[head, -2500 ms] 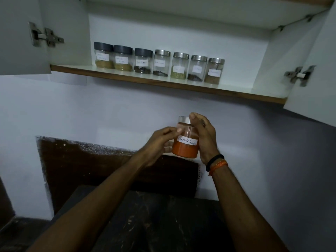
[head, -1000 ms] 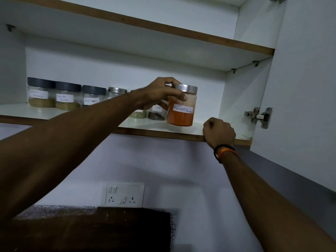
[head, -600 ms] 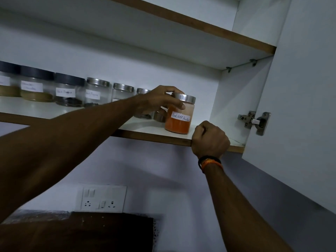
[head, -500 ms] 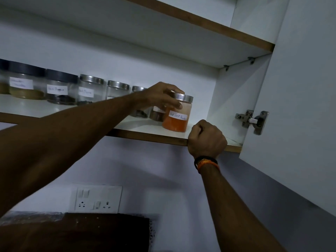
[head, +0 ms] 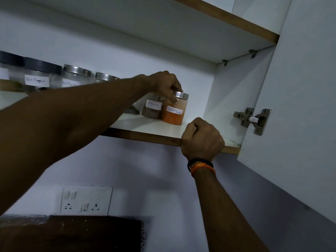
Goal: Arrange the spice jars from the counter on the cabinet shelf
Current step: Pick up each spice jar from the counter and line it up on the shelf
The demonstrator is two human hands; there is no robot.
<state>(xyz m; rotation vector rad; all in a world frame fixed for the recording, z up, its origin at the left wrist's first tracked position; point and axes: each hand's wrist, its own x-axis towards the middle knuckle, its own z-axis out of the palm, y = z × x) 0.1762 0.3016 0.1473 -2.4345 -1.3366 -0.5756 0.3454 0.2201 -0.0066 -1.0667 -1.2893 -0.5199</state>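
The open cabinet door (head: 294, 99) stands right of the cabinet shelf (head: 145, 135), its hinge (head: 251, 120) level with the jars. On the shelf, a row of 5 visible spice jars (head: 76, 79) runs left from the red chilli powder jar (head: 174, 110), which touches its brown-filled neighbour (head: 152, 109). The left hand (head: 166, 84) pinches that jar's steel lid. The right hand (head: 201, 140), well apart, grips the shelf's front edge.

Single head view here, I'm looking up from below cabinet shelf (head: 145, 136), close in, facing wall. Shelf underside edge fills mid-frame, open door (head: 300, 106) at right, wall socket (head: 85, 200) low in frame. No second view to share overlap.
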